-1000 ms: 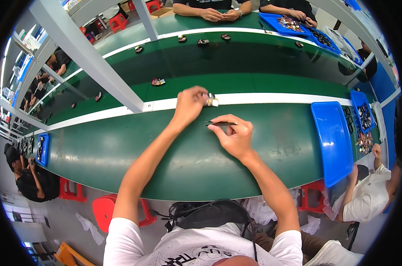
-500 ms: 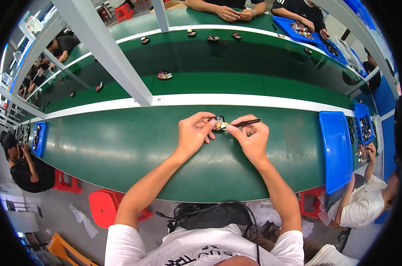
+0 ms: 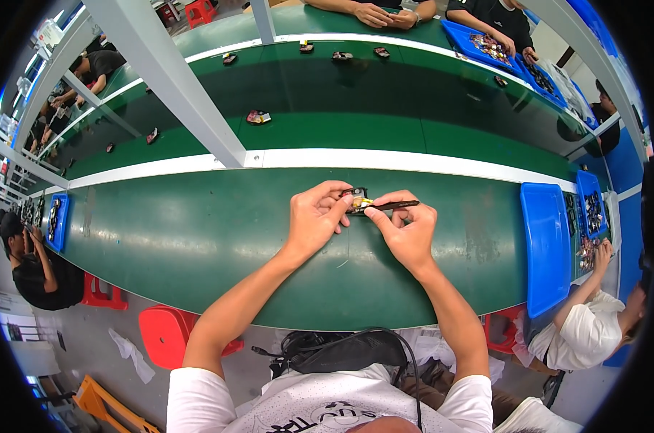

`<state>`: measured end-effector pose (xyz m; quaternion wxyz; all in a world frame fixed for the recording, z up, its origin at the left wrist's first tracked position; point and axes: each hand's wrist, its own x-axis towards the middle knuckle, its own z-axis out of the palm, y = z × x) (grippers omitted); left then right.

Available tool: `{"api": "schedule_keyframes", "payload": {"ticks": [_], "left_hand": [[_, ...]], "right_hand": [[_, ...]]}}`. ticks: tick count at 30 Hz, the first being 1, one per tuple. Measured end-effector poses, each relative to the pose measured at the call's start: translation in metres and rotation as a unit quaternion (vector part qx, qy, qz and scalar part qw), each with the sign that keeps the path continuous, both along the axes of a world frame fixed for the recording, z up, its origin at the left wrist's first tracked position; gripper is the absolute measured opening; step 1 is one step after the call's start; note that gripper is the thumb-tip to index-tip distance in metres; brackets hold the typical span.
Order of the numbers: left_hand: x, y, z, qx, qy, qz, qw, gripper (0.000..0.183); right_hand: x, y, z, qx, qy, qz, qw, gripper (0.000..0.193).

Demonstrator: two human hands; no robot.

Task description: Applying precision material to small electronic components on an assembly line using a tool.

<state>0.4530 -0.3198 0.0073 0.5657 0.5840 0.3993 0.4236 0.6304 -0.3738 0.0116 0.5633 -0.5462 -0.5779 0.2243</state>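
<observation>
My left hand (image 3: 316, 218) is closed on a small black electronic housing (image 3: 356, 193), its thumb and fingers around the left side. Yellow and white parts show inside the housing. In my right hand (image 3: 407, 229) is a pair of slim dark tweezers (image 3: 397, 206), pinched between thumb and fingers. The tweezers lie nearly level, their tip end at the right side of the housing. My fingertips hide the exact contact there. Both hands are over the green worktable (image 3: 197, 238).
An upright blue tray (image 3: 547, 245) stands at the right. Beyond a white rail (image 3: 384, 158), a green conveyor belt (image 3: 370, 133) carries several small devices, one being a nearer housing (image 3: 258, 117). A grey post (image 3: 168, 79) rises at left. Co-workers sit around; a red stool (image 3: 167, 335) is below.
The back end of the tweezers has dipped, so they lie flatter against the housing. Devices on the belt have shifted left. My left hand keeps its hold.
</observation>
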Motion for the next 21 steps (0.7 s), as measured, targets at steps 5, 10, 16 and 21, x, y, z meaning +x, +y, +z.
{"api": "schedule_keyframes", "payload": {"ticks": [5,10,16,21], "left_hand": [[0.0012,-0.0015,-0.0012,0.003,0.007,0.003,1.0,0.02],[0.001,-0.0036,-0.0014,0.009,0.004,0.016,1.0,0.02],[0.0002,-0.0056,0.0011,0.017,0.009,0.016,1.0,0.021],[0.0009,-0.006,-0.0006,0.034,-0.026,0.001,0.999,0.023]], "right_hand": [[-0.0014,-0.0018,0.0008,0.015,-0.021,-0.017,1.0,0.015],[-0.0039,-0.0036,0.0049,0.019,-0.031,-0.012,0.999,0.015],[-0.0057,-0.0029,0.0053,0.037,-0.037,-0.015,0.998,0.015],[0.0026,-0.001,0.0039,-0.024,0.061,0.001,0.998,0.013]]}}
